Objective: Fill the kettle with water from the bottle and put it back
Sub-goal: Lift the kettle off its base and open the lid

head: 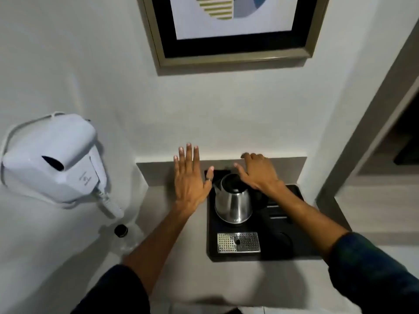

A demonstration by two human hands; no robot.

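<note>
A steel kettle [233,200] with a black lid stands upright on a black tray [247,254] on the grey counter. A clear water bottle with a black cap [121,231] stands at the counter's left edge, partly behind my left forearm. My left hand [190,177] hovers flat with fingers spread, just left of the kettle, holding nothing. My right hand [257,171] is held palm down over the kettle's right rear side, fingers apart and empty. The kettle's handle is mostly hidden under my right wrist.
A perforated metal drip grate [238,242] lies in the tray's front. A white wall-mounted hair dryer [52,157] with a cord hangs on the left wall. A framed picture [233,30] hangs above the counter. A grey door frame [362,132] borders the right.
</note>
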